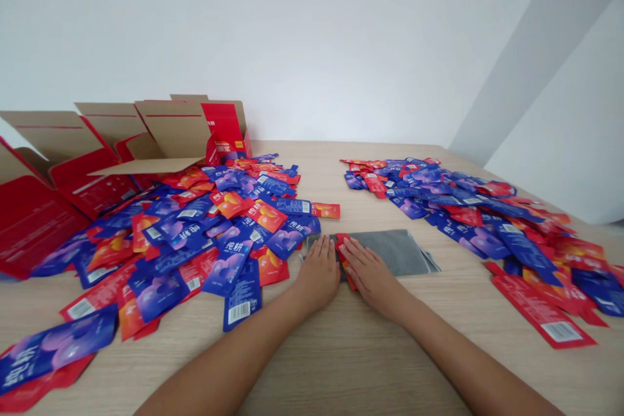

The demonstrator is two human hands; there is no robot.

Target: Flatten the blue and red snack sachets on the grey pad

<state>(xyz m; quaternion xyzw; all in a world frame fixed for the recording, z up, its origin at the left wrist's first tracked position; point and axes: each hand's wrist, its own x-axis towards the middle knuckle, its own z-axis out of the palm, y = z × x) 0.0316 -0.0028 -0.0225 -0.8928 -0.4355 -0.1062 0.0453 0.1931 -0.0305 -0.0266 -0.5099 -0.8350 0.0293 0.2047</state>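
Note:
My left hand [319,276] lies flat, fingers stretched out, on the left part of a grey plastic sheet or bag [397,250]. Beside it, my right hand [369,273] rests flat over a narrow red sachet [340,238], pressing it against the grey plastic. Most of this sachet is hidden beneath the fingers; its ends show above and below. Neither hand is closed around anything. Close to my left hand, a heap of blue and red sachets [229,260] spreads across the table [331,351].
Several red cardboard boxes with raised brown flaps [175,127] stand open at the back left, behind the heap. A second pile of blue and red sachets [468,208] runs along the right side. A white wall [312,45] rises behind the table.

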